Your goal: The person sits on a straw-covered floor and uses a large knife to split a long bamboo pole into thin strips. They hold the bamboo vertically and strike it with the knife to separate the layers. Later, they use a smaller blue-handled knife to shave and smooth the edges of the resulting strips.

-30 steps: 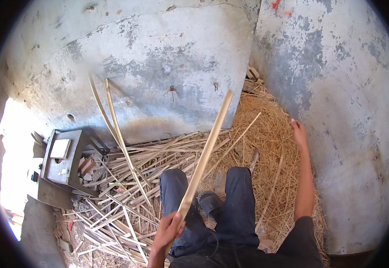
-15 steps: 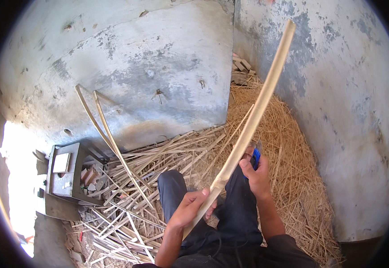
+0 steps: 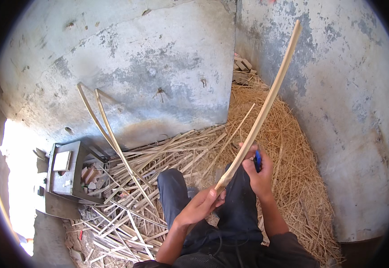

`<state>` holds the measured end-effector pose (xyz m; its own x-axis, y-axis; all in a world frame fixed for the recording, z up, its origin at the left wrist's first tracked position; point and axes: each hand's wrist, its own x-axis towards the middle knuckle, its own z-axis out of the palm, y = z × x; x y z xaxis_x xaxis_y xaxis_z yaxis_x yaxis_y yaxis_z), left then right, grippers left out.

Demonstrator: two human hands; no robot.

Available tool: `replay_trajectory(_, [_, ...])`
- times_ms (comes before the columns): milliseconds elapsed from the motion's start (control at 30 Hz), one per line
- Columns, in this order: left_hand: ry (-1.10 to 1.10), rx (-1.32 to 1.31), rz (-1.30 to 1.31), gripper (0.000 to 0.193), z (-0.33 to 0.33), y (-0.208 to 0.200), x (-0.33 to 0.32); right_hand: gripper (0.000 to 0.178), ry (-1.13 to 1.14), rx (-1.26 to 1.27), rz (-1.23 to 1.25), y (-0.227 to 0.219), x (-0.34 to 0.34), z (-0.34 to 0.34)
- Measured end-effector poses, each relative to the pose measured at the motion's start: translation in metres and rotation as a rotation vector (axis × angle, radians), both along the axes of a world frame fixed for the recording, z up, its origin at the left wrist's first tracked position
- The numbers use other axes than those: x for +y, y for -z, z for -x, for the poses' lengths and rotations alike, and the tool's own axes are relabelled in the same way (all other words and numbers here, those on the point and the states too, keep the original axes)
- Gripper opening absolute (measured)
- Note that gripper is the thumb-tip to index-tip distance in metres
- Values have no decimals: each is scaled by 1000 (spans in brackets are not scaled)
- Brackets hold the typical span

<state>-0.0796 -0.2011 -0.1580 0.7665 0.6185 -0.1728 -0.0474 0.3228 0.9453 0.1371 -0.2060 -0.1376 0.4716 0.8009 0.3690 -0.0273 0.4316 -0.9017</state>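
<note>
A long split bamboo strip (image 3: 266,107) slants from my lap up toward the far right corner, its narrow side showing. My left hand (image 3: 201,204) is closed around its lower end, just below a joint. My right hand (image 3: 259,174), higher up and beside the strip, is closed on a small tool with a blue handle (image 3: 258,161). The tool's working end is hidden behind my fingers and the strip. My knees in dark trousers (image 3: 170,192) are bent below the bamboo.
Two long strips (image 3: 109,134) lean against the back wall (image 3: 176,58). Cut strips (image 3: 127,223) lie heaped at left and straw-like shavings (image 3: 297,187) at right. A worn grey cabinet (image 3: 67,178) holding brick pieces stands at the left. Bricks (image 3: 242,64) sit in the far corner.
The bamboo strip has been turned, from its broad face to its narrow side. My left hand has moved up and right, and my right hand slightly right and down.
</note>
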Motion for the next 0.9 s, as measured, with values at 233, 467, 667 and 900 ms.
replay_trajectory(233, [-171,114,-351,63,1,-14,-6,27,9,-625,-4,2,-38,-16])
replay_trajectory(467, [-292,258,-598,41,-8,-30,-13,39,27,-940,-110,-8,-36,-4])
replay_trajectory(667, [-388,353,-737,39,-13,-41,-18,38,69,-999,-141,-12,-34,1])
replay_trajectory(900, [-425,447,-794,38,-14,-37,-20,37,95,-1015,-138,-14,-36,2])
